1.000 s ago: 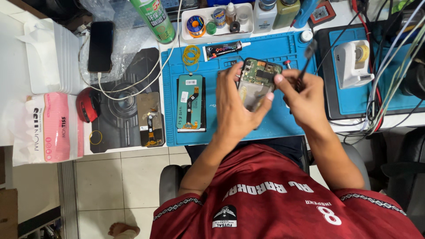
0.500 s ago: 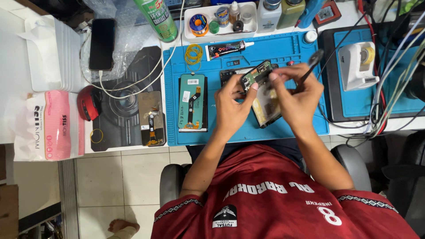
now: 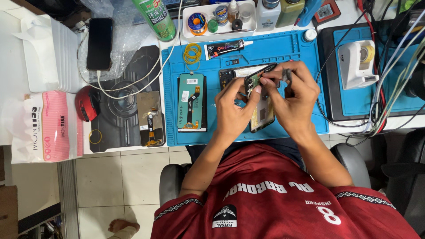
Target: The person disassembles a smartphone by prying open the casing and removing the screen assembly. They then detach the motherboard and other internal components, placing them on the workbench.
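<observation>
Far left of the frame you've got a pink tissue pack (image 3: 46, 126), and above it a black phone (image 3: 99, 43) on charge. Moving right, a loose screen (image 3: 191, 102) lies face down on the blue mat (image 3: 283, 46), yellow rubber bands (image 3: 192, 53) just above it. Centre frame, your left hand (image 3: 232, 113) is clamped on the opened phone (image 3: 261, 99), thumb and fingers pinching its top edge, holding it tilted just above the mat. Your right hand (image 3: 294, 99) grips the same top edge and has a dark tool (image 3: 287, 75) tucked in its fingers. Further right sits a white device (image 3: 356, 62) among cables.
</observation>
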